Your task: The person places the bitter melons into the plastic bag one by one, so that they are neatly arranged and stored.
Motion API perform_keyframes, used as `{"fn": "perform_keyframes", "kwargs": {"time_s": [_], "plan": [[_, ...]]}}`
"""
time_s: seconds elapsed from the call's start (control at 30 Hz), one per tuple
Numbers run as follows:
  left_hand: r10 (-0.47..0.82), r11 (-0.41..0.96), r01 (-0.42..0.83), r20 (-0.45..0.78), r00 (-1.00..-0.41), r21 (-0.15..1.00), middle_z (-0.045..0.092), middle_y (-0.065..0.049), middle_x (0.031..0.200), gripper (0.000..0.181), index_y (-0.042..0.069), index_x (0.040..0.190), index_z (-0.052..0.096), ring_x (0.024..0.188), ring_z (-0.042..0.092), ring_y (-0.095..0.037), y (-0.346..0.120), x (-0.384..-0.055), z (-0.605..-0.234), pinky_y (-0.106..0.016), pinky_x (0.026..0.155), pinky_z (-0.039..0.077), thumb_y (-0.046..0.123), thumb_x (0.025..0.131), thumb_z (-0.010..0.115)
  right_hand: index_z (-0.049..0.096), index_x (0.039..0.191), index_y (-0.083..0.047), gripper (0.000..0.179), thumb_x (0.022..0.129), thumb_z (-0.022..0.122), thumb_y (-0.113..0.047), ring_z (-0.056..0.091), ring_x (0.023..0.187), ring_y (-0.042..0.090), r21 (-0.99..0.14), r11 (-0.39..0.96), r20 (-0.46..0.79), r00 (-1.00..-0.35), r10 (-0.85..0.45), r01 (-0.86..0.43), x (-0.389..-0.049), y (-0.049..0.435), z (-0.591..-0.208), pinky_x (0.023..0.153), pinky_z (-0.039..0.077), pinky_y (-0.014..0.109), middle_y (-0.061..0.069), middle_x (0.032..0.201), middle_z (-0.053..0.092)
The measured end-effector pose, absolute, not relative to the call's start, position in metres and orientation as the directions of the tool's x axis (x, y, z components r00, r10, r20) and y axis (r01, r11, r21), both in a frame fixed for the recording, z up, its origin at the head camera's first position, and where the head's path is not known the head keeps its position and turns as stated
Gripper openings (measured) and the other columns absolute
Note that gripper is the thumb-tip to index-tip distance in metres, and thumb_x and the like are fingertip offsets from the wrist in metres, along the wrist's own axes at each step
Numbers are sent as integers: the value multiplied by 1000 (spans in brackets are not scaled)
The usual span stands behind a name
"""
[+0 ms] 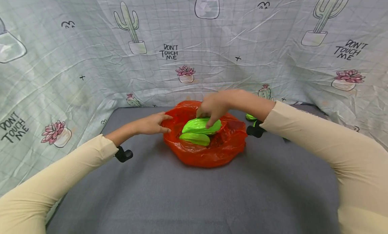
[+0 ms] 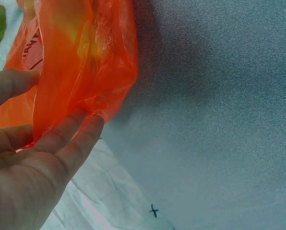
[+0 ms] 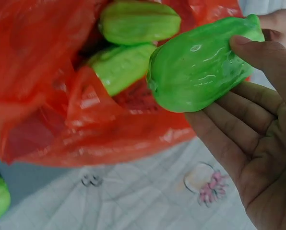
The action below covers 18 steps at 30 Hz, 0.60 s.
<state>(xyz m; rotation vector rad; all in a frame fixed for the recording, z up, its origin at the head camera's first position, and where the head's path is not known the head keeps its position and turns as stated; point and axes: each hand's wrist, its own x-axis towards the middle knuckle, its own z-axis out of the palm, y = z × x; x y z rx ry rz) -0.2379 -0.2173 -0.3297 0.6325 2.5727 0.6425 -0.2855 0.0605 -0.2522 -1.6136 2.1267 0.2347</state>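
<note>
A red plastic bag (image 1: 204,158) stands with its mouth spread on the grey table. My right hand (image 1: 215,104) grips a glossy green ribbed vegetable (image 3: 200,67) over the bag's mouth, thumb on its upper side and fingers along its underside. Two more ribbed vegetables, one yellowish green (image 3: 140,21) and another (image 3: 121,69) partly covered by plastic, lie inside the bag. At the bag's left rim is my left hand (image 1: 151,123), its fingers fairly straight. In the left wrist view, two fingers (image 2: 83,136) touch the outside of the plastic and the thumb tip meets the rim.
Behind the right forearm, another green vegetable (image 1: 250,117) lies on the table (image 1: 194,200), to the right of the bag. A cloth printed with cacti (image 1: 206,35) hangs around the back and sides. Black cameras (image 1: 123,154) sit on both wrists.
</note>
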Motion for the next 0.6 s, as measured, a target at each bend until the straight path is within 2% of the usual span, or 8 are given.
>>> {"fn": "perform_keyframes", "kwargs": {"time_s": [0.17, 0.33, 0.6], "plan": [[516, 789, 327, -273, -812, 520, 42, -24, 147, 60, -11, 148, 42, 124, 48, -34, -217, -238, -330, -49, 103, 47, 16, 99, 64, 62, 134, -5, 45, 97, 69, -28, 63, 97, 17, -204, 314, -460, -192, -867, -927, -290, 51, -267, 92, 54, 35, 5, 116, 71], [521, 789, 333, -276, -808, 516, 41, -25, 149, 61, -11, 148, 41, 126, 48, -34, -217, -238, -332, -50, 104, 47, 18, 99, 63, 62, 133, -3, 44, 98, 69, -28, 62, 96, 18, -208, 314, -466, -188, -865, -927, -292, 40, -276, 93, 53, 35, 6, 115, 70], [518, 789, 322, -284, -807, 523, 38, -24, 152, 61, -10, 149, 41, 131, 45, -35, -220, -239, -332, -51, 105, 46, 19, 100, 63, 61, 131, -2, 43, 98, 69, -27, 55, 93, 19, -199, 356, -469, -230, -853, -913, -303, 29, -290, 89, 51, 36, 8, 107, 66]]}}
